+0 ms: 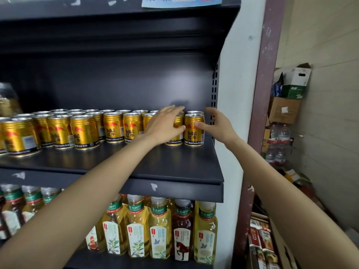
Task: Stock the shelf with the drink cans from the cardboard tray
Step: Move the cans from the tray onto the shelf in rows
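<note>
Our right grip (215, 125) clasped the three-o'clock end can (194, 135); our left grip (165, 127), released flat, steadied neighbours (174, 141), probably aligning them.

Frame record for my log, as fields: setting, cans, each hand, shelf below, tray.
setting: dark metal shelf in a shop
cans: gold Red Bull cans, upright in rows, set back from the front edge
left hand: laid over cans near the row's right end, fingers straight
right hand: grip on the rightmost can, thumb on its front, fingers curved round its right side
shelf below: tea bottles
cardboard tray: not in view
</note>
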